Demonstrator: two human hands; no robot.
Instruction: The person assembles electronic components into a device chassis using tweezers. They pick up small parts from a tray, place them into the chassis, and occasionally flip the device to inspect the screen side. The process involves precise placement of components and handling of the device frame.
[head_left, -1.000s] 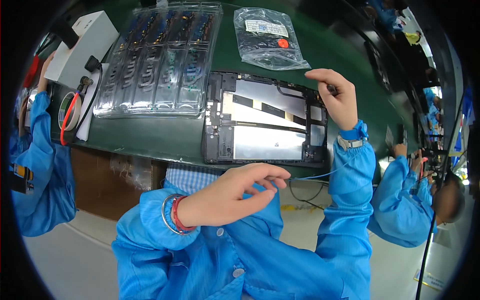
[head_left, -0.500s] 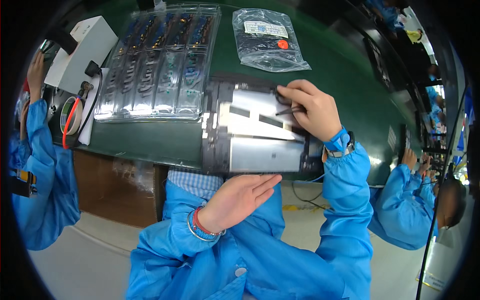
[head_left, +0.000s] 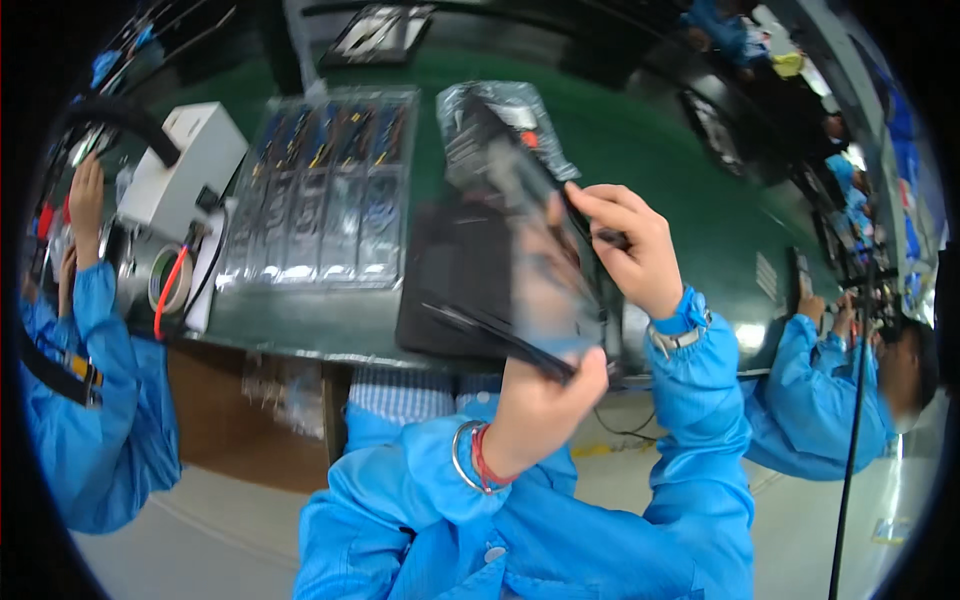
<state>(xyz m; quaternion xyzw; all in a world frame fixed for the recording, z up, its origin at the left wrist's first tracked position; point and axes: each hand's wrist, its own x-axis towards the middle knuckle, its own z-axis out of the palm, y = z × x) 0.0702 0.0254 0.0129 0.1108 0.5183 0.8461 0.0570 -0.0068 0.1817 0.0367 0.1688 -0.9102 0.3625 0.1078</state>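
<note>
A flat dark-framed device (head_left: 545,265), smeared by motion, stands tilted up on edge with a shiny, reflective face. My left hand (head_left: 550,400) is closed on its near end, thumb along the dark edge. Its right side is gripped by my right hand (head_left: 635,250), which also keeps a short dark tool (head_left: 611,239) between its fingers; the tool's kind is unclear. Beneath and left of the device lies a black flat pad or panel (head_left: 450,270) on the green table (head_left: 690,240). A clear plastic bag (head_left: 545,115) with an orange dot lies just beyond the device, partly covered by it.
To the left is a clear compartment tray (head_left: 320,225) with blue and gold parts. Past it are a white box (head_left: 180,180), a tape roll (head_left: 163,282) and an orange-red cable (head_left: 170,290). A black tray (head_left: 378,35) stands farther back. Co-workers' sleeves (head_left: 110,330) flank both sides.
The device, flat before with silver plates showing, is now raised and tilted. My left hand, open below it, has moved right and closed on it. The view has shifted.
</note>
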